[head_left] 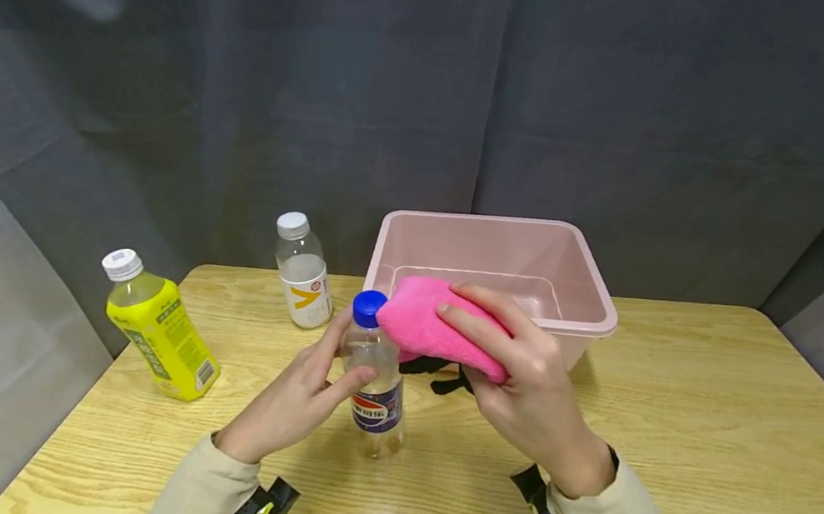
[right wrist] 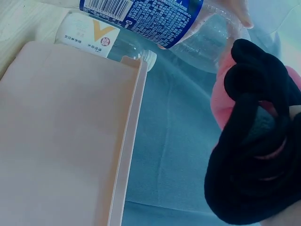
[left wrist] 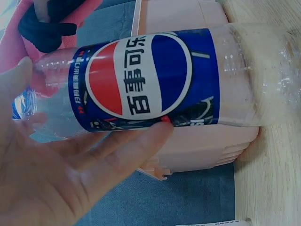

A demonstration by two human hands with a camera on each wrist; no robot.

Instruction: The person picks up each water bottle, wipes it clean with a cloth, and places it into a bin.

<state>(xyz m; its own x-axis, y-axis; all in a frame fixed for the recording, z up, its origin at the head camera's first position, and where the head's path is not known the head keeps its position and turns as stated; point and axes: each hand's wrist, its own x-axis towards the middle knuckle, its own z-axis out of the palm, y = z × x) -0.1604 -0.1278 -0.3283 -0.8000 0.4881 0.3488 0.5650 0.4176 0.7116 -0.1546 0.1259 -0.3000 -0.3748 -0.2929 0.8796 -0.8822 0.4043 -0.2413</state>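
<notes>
A clear plastic Pepsi bottle (head_left: 376, 411) with a blue cap (head_left: 369, 309) is upright over the front of the table. My left hand (head_left: 303, 396) grips its upper part, thumb on the near side and fingers round behind. In the left wrist view the bottle's blue label (left wrist: 141, 80) faces the camera. A thick pink plush cloth (head_left: 435, 320) is bunched in my right hand (head_left: 538, 379), its edge at the bottle's neck just below the cap. Black bands (right wrist: 249, 188) hang from the cloth's underside and show large in the right wrist view.
Behind the cloth stands a pink plastic basin (head_left: 473, 251). A white-capped bottle with a white label (head_left: 308, 292) is at the back, left of the basin. Further left stands a yellow-labelled bottle (head_left: 166, 336). A dark curtain (head_left: 323, 97) hangs beyond the wooden table (head_left: 704, 422).
</notes>
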